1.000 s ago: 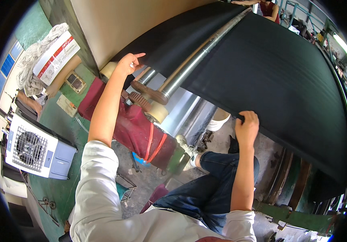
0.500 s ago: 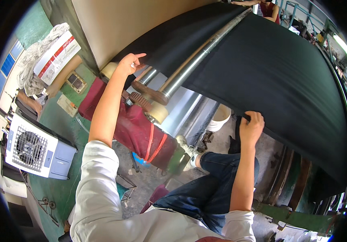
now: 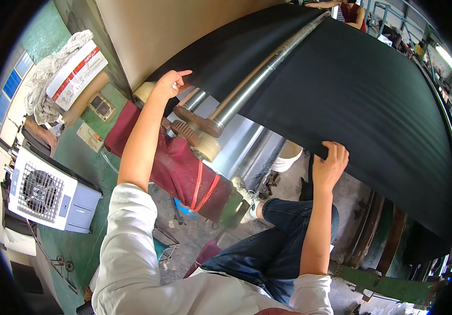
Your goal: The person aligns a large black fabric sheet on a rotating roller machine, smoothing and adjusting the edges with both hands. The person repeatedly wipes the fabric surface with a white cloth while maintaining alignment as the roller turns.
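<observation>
A wide sheet of black fabric [image 3: 362,105] stretches over a long metal roller [image 3: 270,65] and spreads to the right. At the sheet's near left edge, my left hand [image 3: 169,85] is raised with its index finger stretched out along the cloth; a small whitish spot shows between its fingers, too small to name. My right hand [image 3: 331,165] rests at the near edge of the fabric, thumb and fingers apart. Below the roller's end are a rusty gear [image 3: 185,132] and a pale roller end [image 3: 206,148].
A machine part under dark red cloth [image 3: 176,173] with red cords stands before me. A white bucket [image 3: 288,156] sits beneath the fabric. To the left are an air cooler [image 3: 52,191] and a box [image 3: 77,72]. Another person [image 3: 352,13] is at the far end.
My right hand has loosened from its curled hold at the fabric edge, and its fingers have spread and lifted. My left hand stays in nearly the same place.
</observation>
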{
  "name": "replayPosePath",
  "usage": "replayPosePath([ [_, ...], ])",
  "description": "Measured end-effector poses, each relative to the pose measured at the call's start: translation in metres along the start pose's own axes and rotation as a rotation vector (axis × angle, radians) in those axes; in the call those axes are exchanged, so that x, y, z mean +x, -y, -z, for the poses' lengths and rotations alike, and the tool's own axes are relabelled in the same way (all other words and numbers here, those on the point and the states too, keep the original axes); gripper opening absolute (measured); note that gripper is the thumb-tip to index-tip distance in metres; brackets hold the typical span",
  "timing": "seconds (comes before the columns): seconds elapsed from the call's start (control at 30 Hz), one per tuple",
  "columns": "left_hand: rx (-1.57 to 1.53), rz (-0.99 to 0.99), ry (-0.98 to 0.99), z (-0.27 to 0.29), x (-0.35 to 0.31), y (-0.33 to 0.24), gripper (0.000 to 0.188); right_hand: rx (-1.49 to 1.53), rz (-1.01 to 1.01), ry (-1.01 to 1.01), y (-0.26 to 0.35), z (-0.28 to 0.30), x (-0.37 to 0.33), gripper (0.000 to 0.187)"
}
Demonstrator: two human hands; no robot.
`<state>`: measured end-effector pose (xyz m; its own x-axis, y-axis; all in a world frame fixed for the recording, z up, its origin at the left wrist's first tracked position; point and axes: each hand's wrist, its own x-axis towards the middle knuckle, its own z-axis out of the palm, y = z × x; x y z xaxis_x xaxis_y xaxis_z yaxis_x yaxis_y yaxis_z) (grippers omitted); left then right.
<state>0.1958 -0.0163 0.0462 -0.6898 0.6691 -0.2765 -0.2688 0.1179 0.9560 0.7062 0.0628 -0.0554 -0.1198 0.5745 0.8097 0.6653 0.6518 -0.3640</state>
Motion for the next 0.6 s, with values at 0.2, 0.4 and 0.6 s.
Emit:
replayPosePath([
  [0.2, -0.154, -0.175, -0.456, 0.008, 0.004, -0.001, 0.032, 0.006, -0.007, 0.071, -0.007, -0.004, -0.007, 0.025],
  [0.4, 0.000, -0.005, -0.072, 0.001, -0.001, -0.004, 0.054, 0.211, 0.198, 0.181, 0.020, -0.013, -0.016, 0.016],
  [0.6, -0.024, -0.077, -0.185, 0.034, 0.015, -0.004, 0.041, 0.223, 0.213, 0.141, 0.023, -0.013, -0.012, 0.023],
])
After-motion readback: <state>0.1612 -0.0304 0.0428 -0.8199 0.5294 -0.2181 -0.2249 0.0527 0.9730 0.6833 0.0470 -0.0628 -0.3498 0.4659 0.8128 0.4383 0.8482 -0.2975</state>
